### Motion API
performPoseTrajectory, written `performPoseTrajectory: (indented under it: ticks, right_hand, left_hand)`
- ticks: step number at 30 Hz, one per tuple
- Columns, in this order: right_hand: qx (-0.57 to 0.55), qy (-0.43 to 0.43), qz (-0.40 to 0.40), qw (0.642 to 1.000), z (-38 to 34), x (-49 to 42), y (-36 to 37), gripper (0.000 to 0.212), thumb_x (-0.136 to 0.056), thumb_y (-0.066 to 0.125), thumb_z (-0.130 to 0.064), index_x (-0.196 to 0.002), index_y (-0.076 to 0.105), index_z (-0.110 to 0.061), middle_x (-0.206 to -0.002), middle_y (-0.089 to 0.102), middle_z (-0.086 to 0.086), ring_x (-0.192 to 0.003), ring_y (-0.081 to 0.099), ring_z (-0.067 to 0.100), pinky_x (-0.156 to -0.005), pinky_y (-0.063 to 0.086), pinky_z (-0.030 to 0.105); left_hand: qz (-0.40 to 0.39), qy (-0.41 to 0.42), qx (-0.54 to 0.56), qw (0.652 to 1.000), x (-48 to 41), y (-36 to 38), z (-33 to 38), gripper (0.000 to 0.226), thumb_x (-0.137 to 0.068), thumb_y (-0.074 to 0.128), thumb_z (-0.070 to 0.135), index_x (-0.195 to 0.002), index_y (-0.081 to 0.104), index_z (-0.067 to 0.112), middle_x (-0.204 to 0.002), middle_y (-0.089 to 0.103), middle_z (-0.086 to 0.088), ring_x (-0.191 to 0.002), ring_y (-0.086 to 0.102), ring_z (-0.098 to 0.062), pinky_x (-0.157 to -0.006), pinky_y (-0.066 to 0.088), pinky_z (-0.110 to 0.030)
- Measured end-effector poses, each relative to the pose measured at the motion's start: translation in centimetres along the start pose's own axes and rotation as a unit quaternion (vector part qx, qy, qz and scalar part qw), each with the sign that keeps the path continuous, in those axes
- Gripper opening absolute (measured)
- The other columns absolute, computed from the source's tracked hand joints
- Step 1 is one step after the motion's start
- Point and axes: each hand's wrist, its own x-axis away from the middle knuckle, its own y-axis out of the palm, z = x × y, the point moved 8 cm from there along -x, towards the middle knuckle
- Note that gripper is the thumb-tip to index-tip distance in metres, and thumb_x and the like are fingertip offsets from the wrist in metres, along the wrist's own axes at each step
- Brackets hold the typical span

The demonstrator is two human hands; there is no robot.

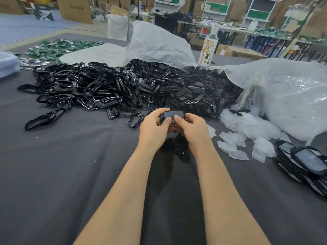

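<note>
The left hand (154, 129) and the right hand (193, 129) meet above the middle of the dark grey cloth table cover (70, 165), and both grip one small black rectangular plastic part (174, 114). Each hand is closed on the part: the two thumb tips press side by side on its near edge, and the curled fingers support it from behind and beneath. The part is held clear of the cloth, just in front of the near edge of the parts heaps. Whether a second piece sits under it cannot be determined. Directly beyond the hands lies a heap of matte black slotted plastic inserts (194, 92), which merges on its left with a wider heap of glossy black plastic frames (79, 89). A few loose black pieces (179, 149) lie on the cloth between the wrists. A crumpled translucent white plastic bag (159, 43) rests behind the heaps, and a second, larger translucent bag (286, 96) lies to the right. Small translucent white pouches (235, 138) are scattered just right of the right hand, near a stack of black framed assemblies (304, 161) at the right edge. A clear bottle with a printed label (210, 46) stands upright between the two bags. Green circuit boards (58, 48) and small round silver discs (30, 61) lie at far left.
</note>
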Motion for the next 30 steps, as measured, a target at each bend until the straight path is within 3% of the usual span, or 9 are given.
performPoseTrajectory:
  ticks: [7, 11, 19, 25, 28, 30]
  right_hand:
    - [-0.018, 0.0, -0.008, 1.0, -0.06, 0.1, 0.04, 0.008, -0.091, 0.061, -0.008, -0.091, 0.069, -0.005, -0.093, 0.071, 0.02, -0.088, 0.068, 0.037, -0.089, 0.053, 0.054]
    - [-0.018, 0.013, -0.028, 0.999, -0.08, 0.05, 0.14, 0.014, -0.093, 0.056, -0.004, -0.1, 0.068, -0.003, -0.098, 0.071, 0.021, -0.094, 0.067, 0.039, -0.092, 0.052, 0.05]
    - [0.042, -0.015, 0.002, 0.999, -0.2, -0.06, -0.18, 0.012, -0.091, 0.058, -0.004, -0.095, 0.068, -0.009, -0.087, 0.072, 0.01, -0.08, 0.069, 0.021, -0.083, 0.058, 0.037]
    - [0.06, -0.019, -0.035, 0.997, -0.4, 0.09, 0.14, 0.017, -0.093, 0.054, -0.001, -0.1, 0.068, -0.008, -0.085, 0.071, 0.007, -0.073, 0.066, 0.012, -0.072, 0.057, 0.022]
    - [0.068, -0.019, -0.023, 0.997, -0.55, 0.11, 0.06, 0.02, -0.092, 0.052, 0.002, -0.105, 0.066, -0.002, -0.085, 0.071, 0.01, -0.071, 0.065, 0.014, -0.066, 0.055, 0.018]
    - [0.065, -0.016, -0.012, 0.998, -0.58, 0.16, -0.08, 0.021, -0.092, 0.051, 0.003, -0.105, 0.066, -0.001, -0.09, 0.071, 0.015, -0.075, 0.067, 0.019, -0.067, 0.055, 0.02]
  left_hand:
    - [0.011, -0.007, 0.015, 1.0, -0.09, -0.16, -0.26, 0.025, -0.096, 0.056, 0.013, -0.116, 0.062, 0.027, -0.095, 0.072, -0.01, -0.088, 0.071, -0.024, -0.089, 0.055, -0.044]
    - [0.024, -0.012, 0.026, 0.999, -0.06, -0.42, -0.36, 0.025, -0.097, 0.053, 0.011, -0.115, 0.061, 0.027, -0.098, 0.071, -0.01, -0.09, 0.07, -0.026, -0.09, 0.055, -0.043]
    - [0.013, 0.007, -0.014, 1.0, 0.33, -0.19, 0.39, 0.036, -0.089, 0.064, 0.012, -0.123, 0.059, 0.023, -0.109, 0.068, -0.006, -0.097, 0.067, -0.021, -0.093, 0.053, -0.041]
    - [0.029, -0.003, 0.001, 1.0, 0.09, -0.63, -0.07, 0.033, -0.091, 0.059, 0.006, -0.12, 0.061, 0.022, -0.107, 0.069, -0.008, -0.094, 0.068, -0.025, -0.091, 0.054, -0.043]
    - [0.027, -0.005, 0.01, 1.0, -0.01, -0.52, -0.24, 0.033, -0.093, 0.055, 0.003, -0.119, 0.061, 0.022, -0.105, 0.069, -0.008, -0.088, 0.069, -0.021, -0.09, 0.055, -0.042]
    - [0.023, -0.002, 0.006, 1.0, -0.12, -0.36, -0.26, 0.034, -0.094, 0.052, 0.003, -0.122, 0.061, 0.021, -0.109, 0.068, -0.008, -0.095, 0.068, -0.023, -0.094, 0.053, -0.042]
